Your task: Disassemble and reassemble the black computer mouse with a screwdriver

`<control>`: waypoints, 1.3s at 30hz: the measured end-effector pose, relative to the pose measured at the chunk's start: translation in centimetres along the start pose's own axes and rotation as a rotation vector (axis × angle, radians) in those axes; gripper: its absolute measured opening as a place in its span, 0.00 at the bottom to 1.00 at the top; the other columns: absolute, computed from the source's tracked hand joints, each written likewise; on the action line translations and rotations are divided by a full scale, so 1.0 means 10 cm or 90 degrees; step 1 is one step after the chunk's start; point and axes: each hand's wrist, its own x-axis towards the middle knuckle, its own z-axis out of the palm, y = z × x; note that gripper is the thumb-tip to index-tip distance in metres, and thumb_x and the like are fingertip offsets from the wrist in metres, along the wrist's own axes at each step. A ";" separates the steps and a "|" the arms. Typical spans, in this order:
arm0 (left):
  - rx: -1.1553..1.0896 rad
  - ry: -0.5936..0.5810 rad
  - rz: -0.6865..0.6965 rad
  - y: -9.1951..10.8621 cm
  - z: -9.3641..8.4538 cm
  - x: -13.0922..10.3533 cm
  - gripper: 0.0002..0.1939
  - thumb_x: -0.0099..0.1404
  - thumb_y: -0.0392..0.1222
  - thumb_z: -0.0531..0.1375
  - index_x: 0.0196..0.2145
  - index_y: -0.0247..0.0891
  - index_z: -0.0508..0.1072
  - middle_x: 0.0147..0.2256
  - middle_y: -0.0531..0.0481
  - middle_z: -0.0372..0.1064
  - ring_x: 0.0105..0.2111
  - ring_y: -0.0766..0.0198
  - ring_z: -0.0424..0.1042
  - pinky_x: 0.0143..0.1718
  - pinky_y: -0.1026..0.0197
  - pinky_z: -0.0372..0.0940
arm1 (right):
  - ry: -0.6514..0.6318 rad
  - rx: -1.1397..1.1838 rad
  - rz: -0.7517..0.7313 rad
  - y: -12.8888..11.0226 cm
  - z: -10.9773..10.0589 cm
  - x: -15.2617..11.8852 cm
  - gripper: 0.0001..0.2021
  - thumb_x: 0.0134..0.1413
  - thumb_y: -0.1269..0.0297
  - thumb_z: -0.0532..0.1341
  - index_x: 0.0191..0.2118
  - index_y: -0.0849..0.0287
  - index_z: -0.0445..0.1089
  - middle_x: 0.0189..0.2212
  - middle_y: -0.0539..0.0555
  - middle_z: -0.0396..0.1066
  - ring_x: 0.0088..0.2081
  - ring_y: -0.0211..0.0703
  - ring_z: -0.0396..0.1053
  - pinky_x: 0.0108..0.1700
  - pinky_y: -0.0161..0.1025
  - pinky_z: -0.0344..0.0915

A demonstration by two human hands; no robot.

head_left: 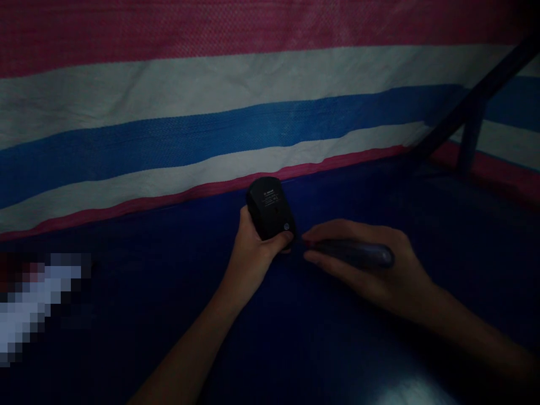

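Near the centre, my left hand [257,244] is closed on a black, rounded device [270,205] that looks like a computer mouse, its printed underside facing me. My left thumb lies over its lower end. Just to the right, my right hand [367,253] pinches a dark, thick-handled tool [358,252], perhaps a screwdriver. The tool's narrow end points left toward the device's lower right edge. Dim light hides its tip, so I cannot tell whether it touches the device.
Below the hands lies a dark blue surface [177,349]. Behind it hangs a sheet [177,140] with red, white and blue stripes. A dark slanted bar [476,101] with an upright post stands at the right. A pixelated patch covers the left edge.
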 end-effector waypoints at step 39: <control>0.010 -0.010 0.001 0.01 0.00 0.01 0.29 0.47 0.32 0.68 0.46 0.40 0.64 0.41 0.49 0.69 0.38 0.61 0.71 0.33 0.62 0.68 | -0.067 0.193 0.002 -0.04 0.12 -0.01 0.03 0.55 0.71 0.62 0.33 0.58 0.71 0.31 0.49 0.73 0.30 0.34 0.72 0.30 0.31 0.67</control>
